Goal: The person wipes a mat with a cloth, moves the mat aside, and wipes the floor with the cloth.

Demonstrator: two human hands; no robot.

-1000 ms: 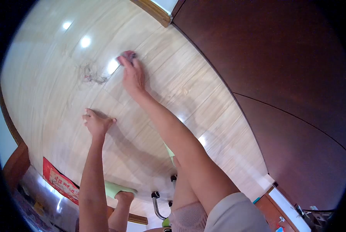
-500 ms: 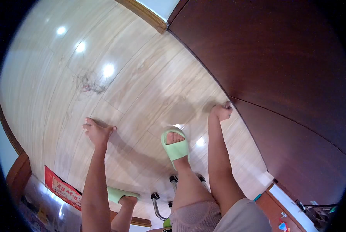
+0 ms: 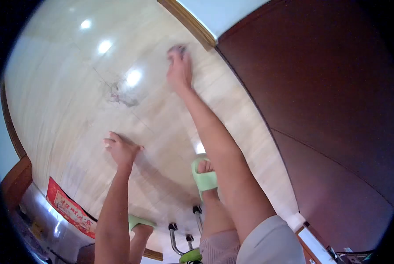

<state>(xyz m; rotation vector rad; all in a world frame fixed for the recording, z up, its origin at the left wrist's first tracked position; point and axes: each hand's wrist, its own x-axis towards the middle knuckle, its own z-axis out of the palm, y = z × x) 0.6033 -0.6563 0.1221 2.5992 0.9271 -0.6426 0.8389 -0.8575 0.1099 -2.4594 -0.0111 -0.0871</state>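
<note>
My left hand [image 3: 123, 149] hovers over or rests on the pale wood floor [image 3: 69, 127], its fingers and thumb spread with nothing in them. A tangled patch of dark hair and dust [image 3: 122, 94] lies on the floor just ahead of it. Farther forward and to the right, my right hand [image 3: 179, 70] is down at the floor, blurred by motion. Its fingers are closed around a small dark clump [image 3: 182, 49], too smeared to tell its exact kind.
A dark red-brown panel [image 3: 311, 105] runs along the right, meeting a wooden skirting board [image 3: 190, 24]. My feet wear green slippers [image 3: 204, 180]. Metal chair legs [image 3: 175, 237] stand between them. A red printed sheet [image 3: 71, 211] lies at the lower left.
My right hand has swept forward and left, from beside the dark panel to near the skirting corner, carrying the dark clump. My left hand stays spread in about the same place.
</note>
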